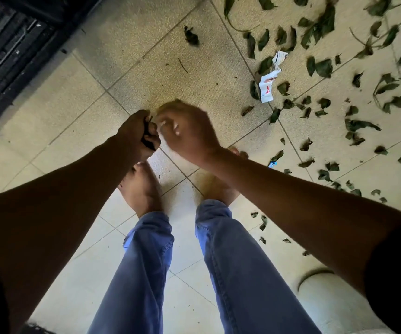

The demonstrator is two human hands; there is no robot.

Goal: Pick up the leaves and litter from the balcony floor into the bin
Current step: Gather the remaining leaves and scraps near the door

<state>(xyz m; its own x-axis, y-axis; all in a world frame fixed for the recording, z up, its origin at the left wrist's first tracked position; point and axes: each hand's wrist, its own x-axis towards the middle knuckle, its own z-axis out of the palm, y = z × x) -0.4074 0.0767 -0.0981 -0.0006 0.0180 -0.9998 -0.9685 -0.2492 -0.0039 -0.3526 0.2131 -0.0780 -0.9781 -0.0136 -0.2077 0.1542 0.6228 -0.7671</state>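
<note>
My left hand grips a small bunch of dark leaves above the tiled floor. My right hand is right beside it, almost touching. It is blurred with its fingers curled, and I cannot tell whether it holds anything. Several green leaves and thin stems lie scattered over the tiles to the right. Among them are torn white paper scraps and a small blue wrapper. One lone leaf lies further ahead. A white round container, possibly the bin, stands at the lower right, partly hidden by my right arm.
My bare feet and blue-trousered legs stand on the beige tiles below my hands. A dark door frame and sliding track run along the upper left. A few small leaf bits lie beside my right leg.
</note>
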